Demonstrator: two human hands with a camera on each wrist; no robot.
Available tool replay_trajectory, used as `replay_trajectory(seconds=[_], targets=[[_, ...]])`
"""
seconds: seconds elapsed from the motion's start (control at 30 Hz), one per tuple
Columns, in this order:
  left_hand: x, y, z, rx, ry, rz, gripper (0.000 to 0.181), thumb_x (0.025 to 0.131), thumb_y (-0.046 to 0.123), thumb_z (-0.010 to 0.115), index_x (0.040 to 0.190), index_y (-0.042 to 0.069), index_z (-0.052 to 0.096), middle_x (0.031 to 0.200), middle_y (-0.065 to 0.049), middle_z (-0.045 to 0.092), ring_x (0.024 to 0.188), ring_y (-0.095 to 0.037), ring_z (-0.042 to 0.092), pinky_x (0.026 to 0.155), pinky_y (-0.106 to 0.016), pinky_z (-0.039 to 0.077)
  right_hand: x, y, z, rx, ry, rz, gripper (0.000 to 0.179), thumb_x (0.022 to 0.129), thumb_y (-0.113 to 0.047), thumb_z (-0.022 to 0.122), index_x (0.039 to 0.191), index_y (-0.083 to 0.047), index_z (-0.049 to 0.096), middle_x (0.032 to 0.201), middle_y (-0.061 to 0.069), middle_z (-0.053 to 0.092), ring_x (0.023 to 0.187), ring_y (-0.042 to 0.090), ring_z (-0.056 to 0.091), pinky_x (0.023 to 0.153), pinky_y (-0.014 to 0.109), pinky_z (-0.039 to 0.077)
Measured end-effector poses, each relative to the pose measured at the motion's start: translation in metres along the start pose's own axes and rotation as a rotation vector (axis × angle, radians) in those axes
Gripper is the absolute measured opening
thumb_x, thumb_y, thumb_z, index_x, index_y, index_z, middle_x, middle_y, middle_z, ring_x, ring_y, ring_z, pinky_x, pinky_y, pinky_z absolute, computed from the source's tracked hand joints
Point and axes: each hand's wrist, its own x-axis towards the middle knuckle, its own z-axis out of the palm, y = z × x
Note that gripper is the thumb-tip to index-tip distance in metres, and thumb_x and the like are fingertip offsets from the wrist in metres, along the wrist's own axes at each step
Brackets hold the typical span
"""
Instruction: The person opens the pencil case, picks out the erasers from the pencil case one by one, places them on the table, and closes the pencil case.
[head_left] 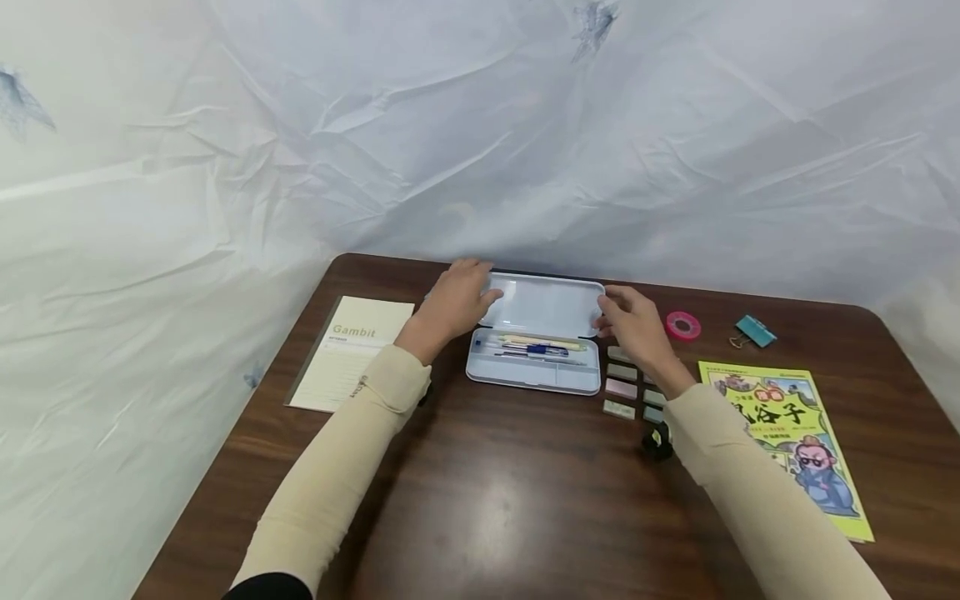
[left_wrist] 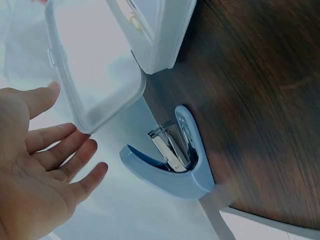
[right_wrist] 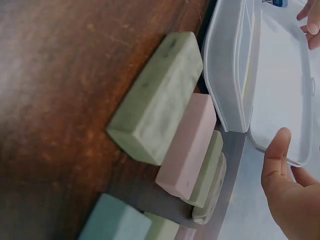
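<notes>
A white pencil case [head_left: 517, 377] lies with its lid [head_left: 542, 306] raised at the back. In its tray are several pens [head_left: 542, 350]. My left hand [head_left: 457, 300] is at the lid's left end; in the left wrist view its fingers are spread, fingertips right at the lid's corner. At the opposite end, my right hand [head_left: 633, 325] pinches the lid's edge, thumb [right_wrist: 278, 150] on the inner face and fingers partly hidden behind. Beside the left hand stands a blue stapler [left_wrist: 187, 175], mostly hidden in the head view.
Several green, pink and teal eraser-like blocks [right_wrist: 160, 95] lie right of the case. Farther right are a pink tape roll [head_left: 683, 326], a teal binder clip [head_left: 756, 331] and a yellow book [head_left: 832, 442] partly under the right sleeve. A notebook [head_left: 360, 333] lies at left.
</notes>
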Motion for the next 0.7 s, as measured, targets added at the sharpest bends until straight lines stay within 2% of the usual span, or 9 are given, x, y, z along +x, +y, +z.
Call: replay_trajectory(seconds=[0.1, 0.23, 0.33, 0.4, 0.47, 0.57, 0.7], targets=[[-0.004, -0.001, -0.002, -0.039, 0.027, 0.033, 0.055, 0.121, 0.029, 0.062, 0.167, 0.0, 0.055, 0.169, -0.021, 0.058, 0.164, -0.037, 0.049, 0.135, -0.05, 0.045, -0.003, 0.002, -0.003, 0.059, -0.002, -0.022, 0.067, 0.124, -0.044, 0.048, 0.175, -0.001, 0.039, 0.152, 0.032, 0.064, 0.1, 0.006, 0.074, 0.089, 0.019, 0.064], [-0.012, -0.002, -0.003, -0.086, 0.076, 0.079, 0.047, 0.12, 0.025, 0.063, 0.16, 0.0, 0.062, 0.156, -0.019, 0.064, 0.152, -0.035, 0.059, 0.126, -0.047, 0.054, -0.009, 0.004, -0.005, 0.067, -0.005, -0.066, 0.064, 0.124, -0.045, 0.048, 0.169, 0.001, 0.043, 0.155, 0.031, 0.061, 0.102, 0.003, 0.075, 0.092, 0.021, 0.064], [-0.019, 0.0, -0.003, -0.112, 0.098, 0.094, 0.042, 0.12, 0.025, 0.064, 0.154, 0.001, 0.067, 0.152, -0.017, 0.067, 0.145, -0.033, 0.063, 0.12, -0.047, 0.058, -0.015, 0.006, -0.007, 0.012, 0.008, -0.094, 0.061, 0.124, -0.048, 0.046, 0.16, 0.001, 0.047, 0.149, 0.029, 0.065, 0.109, 0.01, 0.077, 0.095, 0.024, 0.063], [-0.024, 0.001, -0.002, -0.136, 0.094, 0.099, 0.039, 0.12, 0.026, 0.064, 0.149, 0.001, 0.069, 0.151, -0.017, 0.068, 0.141, -0.033, 0.066, 0.116, -0.048, 0.06, -0.019, 0.007, -0.008, -0.041, 0.015, -0.102, 0.061, 0.123, -0.052, 0.044, 0.155, -0.001, 0.051, 0.144, 0.027, 0.067, 0.115, 0.02, 0.075, 0.098, 0.031, 0.06], [-0.028, 0.001, 0.0, -0.162, 0.079, 0.107, 0.038, 0.12, 0.029, 0.063, 0.144, 0.001, 0.071, 0.149, -0.017, 0.069, 0.137, -0.033, 0.069, 0.114, -0.049, 0.061, -0.022, 0.008, -0.009, -0.106, 0.017, -0.101, 0.061, 0.122, -0.057, 0.045, 0.15, -0.003, 0.054, 0.141, 0.026, 0.067, 0.12, 0.03, 0.071, 0.099, 0.042, 0.057], [-0.033, -0.002, 0.004, -0.197, 0.027, 0.127, 0.04, 0.12, 0.034, 0.063, 0.14, 0.001, 0.073, 0.147, -0.017, 0.071, 0.134, -0.033, 0.071, 0.115, -0.05, 0.06, -0.025, 0.01, -0.01, -0.205, -0.016, -0.101, 0.059, 0.121, -0.059, 0.048, 0.144, -0.006, 0.058, 0.148, 0.025, 0.064, 0.133, 0.042, 0.064, 0.105, 0.059, 0.054], [-0.036, -0.008, 0.013, -0.207, -0.067, 0.139, 0.042, 0.12, 0.039, 0.063, 0.141, 0.004, 0.073, 0.15, -0.016, 0.071, 0.139, -0.033, 0.07, 0.119, -0.052, 0.058, -0.026, 0.013, -0.008, -0.309, -0.103, -0.127, 0.051, 0.119, -0.053, 0.059, 0.141, -0.007, 0.063, 0.161, 0.023, 0.057, 0.15, 0.048, 0.059, 0.119, 0.074, 0.051]])
